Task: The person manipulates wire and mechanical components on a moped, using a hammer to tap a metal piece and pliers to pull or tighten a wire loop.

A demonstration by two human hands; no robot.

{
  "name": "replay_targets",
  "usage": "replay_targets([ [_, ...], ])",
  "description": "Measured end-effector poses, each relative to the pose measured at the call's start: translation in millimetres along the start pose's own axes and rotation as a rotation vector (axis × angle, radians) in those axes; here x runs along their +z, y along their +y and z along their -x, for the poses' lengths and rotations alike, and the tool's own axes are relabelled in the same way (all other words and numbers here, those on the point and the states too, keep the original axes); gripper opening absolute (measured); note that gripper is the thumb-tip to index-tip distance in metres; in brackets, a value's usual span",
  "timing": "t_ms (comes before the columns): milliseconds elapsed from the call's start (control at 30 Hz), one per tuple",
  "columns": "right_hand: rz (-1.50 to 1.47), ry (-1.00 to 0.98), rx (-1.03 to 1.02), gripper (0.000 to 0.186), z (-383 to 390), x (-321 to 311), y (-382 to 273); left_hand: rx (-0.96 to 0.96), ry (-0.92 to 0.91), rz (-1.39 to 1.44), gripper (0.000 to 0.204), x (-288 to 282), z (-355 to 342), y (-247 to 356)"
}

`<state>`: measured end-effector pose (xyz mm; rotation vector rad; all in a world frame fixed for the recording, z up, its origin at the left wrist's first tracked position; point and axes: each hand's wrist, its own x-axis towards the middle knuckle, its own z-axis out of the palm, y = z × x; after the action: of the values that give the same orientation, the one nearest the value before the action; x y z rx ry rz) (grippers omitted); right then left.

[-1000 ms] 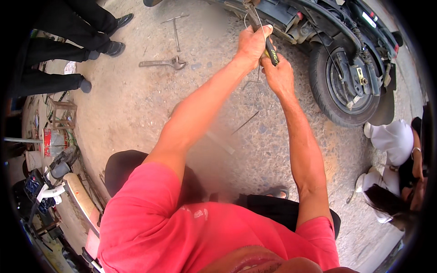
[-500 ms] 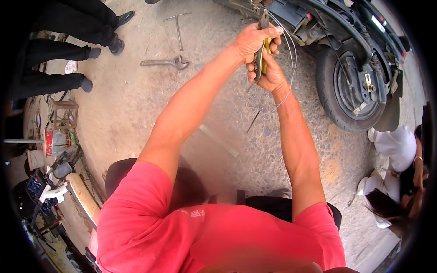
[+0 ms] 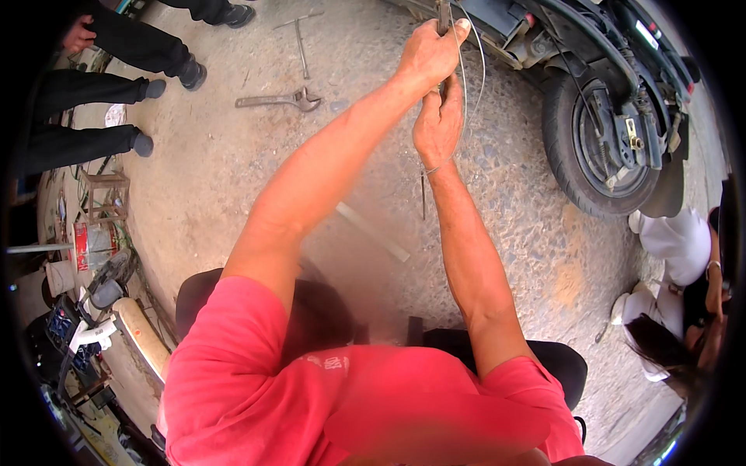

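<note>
Both left hand (image 3: 430, 58) and right hand (image 3: 437, 130) grasp the pliers (image 3: 444, 15); the thin wire (image 3: 483, 60) is best guided clear of the right wrist (image 3: 447, 175).

Seems a motorbike repair workshop: a bared-wheel motorbike (image 3: 622, 132) toward the rough floor's (image 3: 194, 194) far right corner, adjustable wrench (image 3: 272, 101) and T-handled tool (image 3: 301, 48) lying left of it.

We look down from head height through one wide fisheye, close above the red shirt (image 3: 233, 373), the left hand (image 3: 429, 56) and right hand (image 3: 437, 130) farther off.
</note>
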<state>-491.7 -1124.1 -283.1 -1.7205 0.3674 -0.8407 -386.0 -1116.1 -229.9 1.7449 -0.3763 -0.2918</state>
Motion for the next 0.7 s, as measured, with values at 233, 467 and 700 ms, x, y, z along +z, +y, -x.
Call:
replay_targets([
  [233,-0.058,0.132,0.022,0.053,0.5,36.2,27.3,-0.021,-0.111,-0.336,0.049,-21.9,0.4,16.0],
  [467,-0.779,-0.147,0.611,0.068,-8.3,24.2,15.7,0.005,-0.427,-0.236,0.049,-62.7,11.6,30.2],
  [700,-1.577,-0.78,0.948,0.056,-13.6,5.2,33.8,-0.179,-0.491,0.386,0.031,-47.5,4.0,9.1],
])
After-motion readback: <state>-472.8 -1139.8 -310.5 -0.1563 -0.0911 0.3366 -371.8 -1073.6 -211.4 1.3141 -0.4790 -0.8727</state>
